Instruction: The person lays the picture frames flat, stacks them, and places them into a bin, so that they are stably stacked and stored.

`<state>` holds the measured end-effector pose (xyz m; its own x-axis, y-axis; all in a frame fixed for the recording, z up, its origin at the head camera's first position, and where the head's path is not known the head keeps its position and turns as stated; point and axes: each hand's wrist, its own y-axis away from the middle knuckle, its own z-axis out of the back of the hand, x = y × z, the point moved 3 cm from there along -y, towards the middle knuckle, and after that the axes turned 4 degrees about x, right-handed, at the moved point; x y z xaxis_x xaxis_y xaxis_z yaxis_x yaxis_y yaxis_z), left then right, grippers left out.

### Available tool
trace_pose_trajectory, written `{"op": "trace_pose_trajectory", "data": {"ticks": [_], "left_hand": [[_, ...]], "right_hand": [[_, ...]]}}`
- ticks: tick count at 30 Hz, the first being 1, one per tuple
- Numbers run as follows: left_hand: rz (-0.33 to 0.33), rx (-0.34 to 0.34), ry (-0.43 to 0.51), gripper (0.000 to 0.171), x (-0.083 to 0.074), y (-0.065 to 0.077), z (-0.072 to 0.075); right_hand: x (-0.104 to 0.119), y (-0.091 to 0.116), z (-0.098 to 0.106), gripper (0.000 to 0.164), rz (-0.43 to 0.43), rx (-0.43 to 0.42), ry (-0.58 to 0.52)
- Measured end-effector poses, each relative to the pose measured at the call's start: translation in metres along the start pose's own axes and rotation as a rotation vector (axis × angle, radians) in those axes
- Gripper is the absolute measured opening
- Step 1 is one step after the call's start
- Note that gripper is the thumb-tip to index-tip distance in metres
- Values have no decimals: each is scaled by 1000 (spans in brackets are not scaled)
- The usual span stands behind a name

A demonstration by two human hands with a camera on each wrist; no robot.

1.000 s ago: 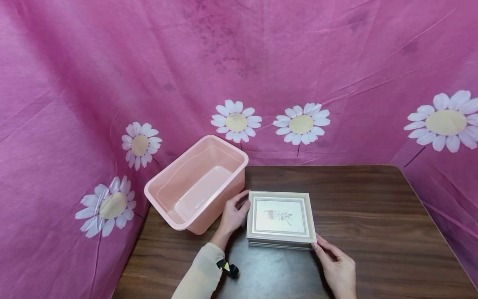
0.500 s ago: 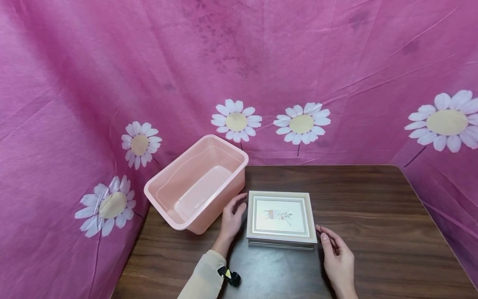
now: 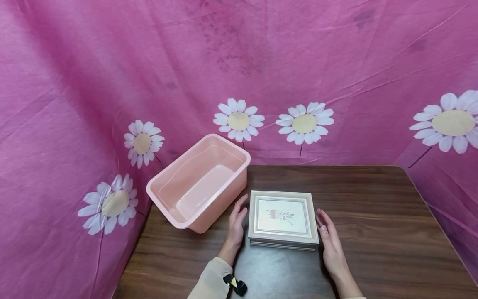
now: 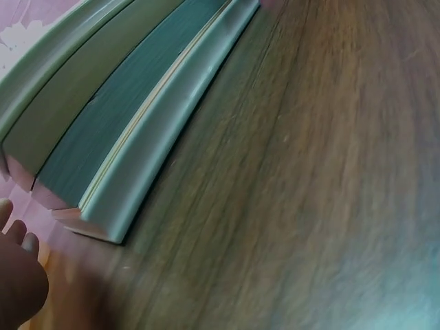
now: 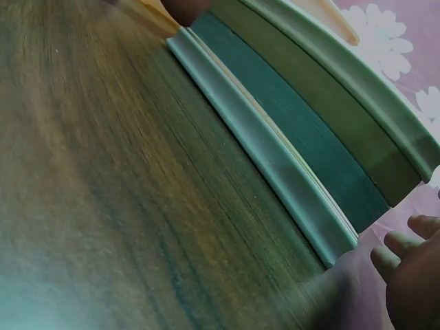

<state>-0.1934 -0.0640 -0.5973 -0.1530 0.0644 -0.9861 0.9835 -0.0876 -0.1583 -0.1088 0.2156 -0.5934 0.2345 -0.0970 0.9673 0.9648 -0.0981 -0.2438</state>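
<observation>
A cream box (image 3: 283,216) with a framed lid bearing a small plant picture rests flat on the table. Its lid is down; a thin seam runs along the side of the box (image 4: 103,103) in the left wrist view. My left hand (image 3: 236,226) stands beside the left edge, fingers fairly straight, a narrow gap from the box. On the opposite side, my right hand (image 3: 331,245) is close to the right edge with fingers extended, holding nothing. In the right wrist view the fingertips of the right hand (image 5: 412,268) appear near the box's corner, apparently apart from it.
A pink plastic basin (image 3: 199,182) stands at the back left, just beyond my left hand. The brown wooden table (image 3: 373,216) extends to the right. Magenta cloth (image 3: 317,50) with printed daisies hangs behind and at the sides.
Both hands have let go of the box's edges and straightened their fingers. The right hand moved up from the near right corner along the right side. The box stayed in place.
</observation>
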Motion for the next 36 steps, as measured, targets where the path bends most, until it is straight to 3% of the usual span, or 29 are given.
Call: {"op": "trace_pose_trajectory", "data": {"ticks": [6, 9, 13, 15, 21, 27, 32, 36], "left_hand": [[70, 23, 59, 54, 8, 5, -4], [119, 36, 97, 58, 12, 7, -8], [143, 52, 140, 61, 16, 8, -12], [143, 62, 144, 61, 17, 8, -13], [153, 87, 113, 61, 20, 9, -16], [170, 138, 111, 63, 20, 11, -19], [194, 114, 125, 64, 20, 11, -21], [223, 86, 152, 64, 21, 13, -21]], "right_hand": [[-17, -6, 1, 55, -52, 32, -30], [-51, -8, 6, 55, -118, 27, -64], [-101, -9, 15, 54, -134, 27, -106], [-108, -9, 15, 55, -125, 40, -117], [-107, -9, 11, 57, -126, 86, -94], [-106, -10, 9, 57, -147, 102, -150], [-110, -11, 7, 57, -172, 124, -173], [-110, -10, 4, 57, -136, 131, -205]]}}
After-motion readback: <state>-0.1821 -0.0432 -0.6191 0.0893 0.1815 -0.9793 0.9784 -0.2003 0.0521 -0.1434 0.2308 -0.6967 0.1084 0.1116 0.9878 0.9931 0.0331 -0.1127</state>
